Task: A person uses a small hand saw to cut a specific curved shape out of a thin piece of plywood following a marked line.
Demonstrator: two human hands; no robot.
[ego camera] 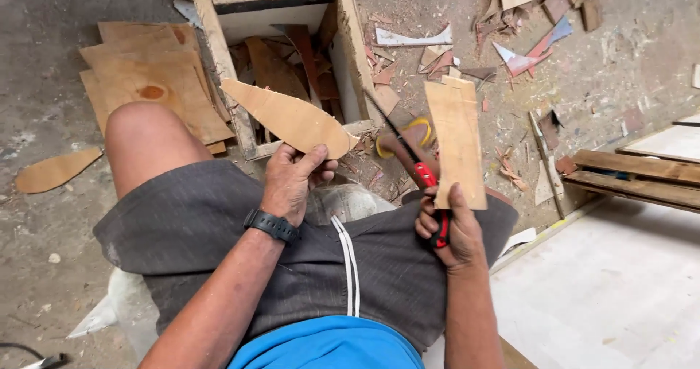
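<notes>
Gripping the cut plywood shape (292, 117), the left hand (292, 183) should keep it clear; the right hand (445, 227) clasps saw (423, 173) and plywood strip (456, 139) together.

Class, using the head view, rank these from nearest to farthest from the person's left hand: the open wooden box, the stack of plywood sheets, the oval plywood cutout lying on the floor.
1. Open wooden box: just ahead of the left hand.
2. Stack of plywood sheets: ahead, leftward.
3. Oval plywood cutout: far left on the floor.
</notes>
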